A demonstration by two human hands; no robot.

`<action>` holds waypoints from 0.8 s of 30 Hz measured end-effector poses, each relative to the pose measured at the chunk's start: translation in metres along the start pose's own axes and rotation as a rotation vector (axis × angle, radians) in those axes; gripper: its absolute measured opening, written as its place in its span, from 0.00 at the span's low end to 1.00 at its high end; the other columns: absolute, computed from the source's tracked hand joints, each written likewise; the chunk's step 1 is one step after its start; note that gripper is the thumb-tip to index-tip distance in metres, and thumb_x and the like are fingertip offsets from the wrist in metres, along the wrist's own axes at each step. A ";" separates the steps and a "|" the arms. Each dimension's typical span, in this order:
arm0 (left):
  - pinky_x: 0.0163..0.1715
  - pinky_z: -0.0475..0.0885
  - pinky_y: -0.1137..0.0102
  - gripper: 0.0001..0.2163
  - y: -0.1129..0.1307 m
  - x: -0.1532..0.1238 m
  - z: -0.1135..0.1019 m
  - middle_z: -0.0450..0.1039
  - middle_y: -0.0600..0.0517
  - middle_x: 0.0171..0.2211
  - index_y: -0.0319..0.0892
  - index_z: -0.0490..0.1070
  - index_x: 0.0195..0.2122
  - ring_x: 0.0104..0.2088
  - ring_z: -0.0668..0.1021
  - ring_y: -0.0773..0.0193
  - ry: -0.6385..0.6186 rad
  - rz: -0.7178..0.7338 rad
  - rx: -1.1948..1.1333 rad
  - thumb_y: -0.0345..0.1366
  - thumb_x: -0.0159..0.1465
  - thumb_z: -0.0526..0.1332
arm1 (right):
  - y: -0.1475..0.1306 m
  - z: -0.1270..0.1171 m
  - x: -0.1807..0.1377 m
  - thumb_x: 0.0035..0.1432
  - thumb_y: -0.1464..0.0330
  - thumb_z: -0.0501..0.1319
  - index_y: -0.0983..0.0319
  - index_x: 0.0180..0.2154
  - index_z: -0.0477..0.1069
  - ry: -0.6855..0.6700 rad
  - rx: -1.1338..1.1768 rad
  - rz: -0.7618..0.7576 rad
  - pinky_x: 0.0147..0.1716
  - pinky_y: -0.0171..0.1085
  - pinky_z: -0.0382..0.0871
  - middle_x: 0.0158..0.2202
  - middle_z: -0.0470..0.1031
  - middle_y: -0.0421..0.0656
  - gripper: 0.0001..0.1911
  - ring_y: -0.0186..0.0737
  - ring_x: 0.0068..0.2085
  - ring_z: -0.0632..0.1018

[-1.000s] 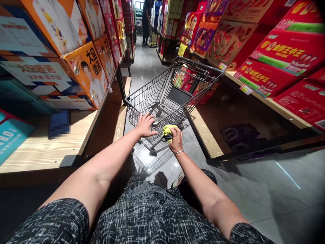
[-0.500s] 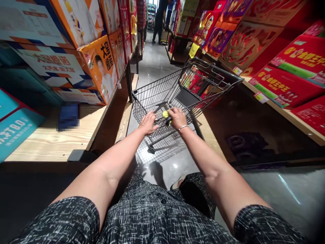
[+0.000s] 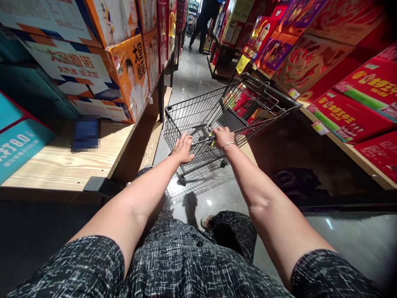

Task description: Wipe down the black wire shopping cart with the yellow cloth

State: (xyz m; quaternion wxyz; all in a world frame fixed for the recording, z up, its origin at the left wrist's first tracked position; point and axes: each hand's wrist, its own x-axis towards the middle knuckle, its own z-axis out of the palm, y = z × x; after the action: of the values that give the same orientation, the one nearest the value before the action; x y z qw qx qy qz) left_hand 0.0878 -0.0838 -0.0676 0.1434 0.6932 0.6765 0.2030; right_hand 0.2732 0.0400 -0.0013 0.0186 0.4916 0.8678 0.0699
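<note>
A grey wire shopping cart stands in the aisle in front of me, tilted to the right. My left hand is wrapped over the left part of its handle bar. My right hand grips the bar further right, with a yellow cloth bunched under its fingers; only a sliver of the cloth shows. A thin bracelet sits on my right wrist.
Wooden shelves flank the aisle: orange, white and teal boxes on the left, red gift boxes on the right. A person in dark clothes stands far down the grey polished floor. A dark bundle lies under the right shelf.
My right hand rose with the yellow cloth from the cart's low frame up onto the handle bar. The left hand stayed on the bar. The view moved forward along the aisle.
</note>
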 end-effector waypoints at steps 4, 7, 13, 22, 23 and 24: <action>0.73 0.45 0.43 0.38 -0.008 -0.003 -0.007 0.47 0.43 0.75 0.48 0.53 0.70 0.77 0.41 0.47 -0.017 -0.017 0.041 0.37 0.61 0.68 | -0.024 -0.008 0.002 0.61 0.66 0.61 0.54 0.54 0.74 -0.059 0.009 -0.088 0.48 0.54 0.72 0.55 0.74 0.51 0.19 0.55 0.56 0.69; 0.73 0.45 0.42 0.38 -0.016 -0.008 -0.015 0.49 0.44 0.75 0.49 0.54 0.70 0.77 0.42 0.48 -0.049 -0.004 0.069 0.36 0.60 0.68 | -0.032 -0.014 0.003 0.60 0.66 0.62 0.55 0.55 0.73 -0.103 0.012 -0.107 0.49 0.51 0.73 0.55 0.74 0.50 0.21 0.54 0.56 0.70; 0.73 0.48 0.42 0.34 -0.044 -0.012 -0.031 0.46 0.44 0.75 0.47 0.61 0.65 0.77 0.39 0.46 -0.096 -0.001 0.047 0.28 0.57 0.66 | -0.055 -0.018 -0.005 0.60 0.64 0.63 0.56 0.54 0.73 -0.061 0.063 -0.098 0.50 0.48 0.71 0.54 0.74 0.50 0.20 0.53 0.55 0.68; 0.74 0.44 0.43 0.42 -0.084 -0.005 -0.043 0.41 0.43 0.76 0.48 0.58 0.68 0.77 0.35 0.44 -0.174 0.087 0.000 0.20 0.51 0.64 | -0.122 0.062 -0.040 0.63 0.76 0.54 0.53 0.67 0.63 0.362 0.387 -0.088 0.63 0.54 0.62 0.67 0.60 0.49 0.33 0.54 0.65 0.57; 0.73 0.44 0.41 0.43 -0.085 -0.006 -0.043 0.40 0.42 0.76 0.47 0.57 0.68 0.77 0.35 0.43 -0.172 0.084 -0.004 0.20 0.50 0.64 | -0.132 0.077 -0.041 0.64 0.75 0.54 0.52 0.67 0.64 0.388 0.397 -0.102 0.65 0.55 0.59 0.67 0.60 0.48 0.32 0.54 0.67 0.55; 0.72 0.45 0.39 0.43 -0.086 -0.007 -0.042 0.40 0.41 0.76 0.47 0.56 0.69 0.77 0.34 0.42 -0.169 0.081 -0.007 0.20 0.50 0.64 | -0.142 0.092 -0.043 0.65 0.75 0.53 0.52 0.67 0.65 0.395 0.403 -0.109 0.66 0.55 0.57 0.67 0.60 0.48 0.31 0.54 0.68 0.53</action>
State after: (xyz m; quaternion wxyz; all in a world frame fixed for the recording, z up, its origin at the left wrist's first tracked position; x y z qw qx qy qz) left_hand -0.0075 -0.0900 -0.0722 0.1940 0.7340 0.6329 0.1516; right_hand 0.1837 -0.0592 -0.1141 -0.2452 0.4148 0.8762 -0.0106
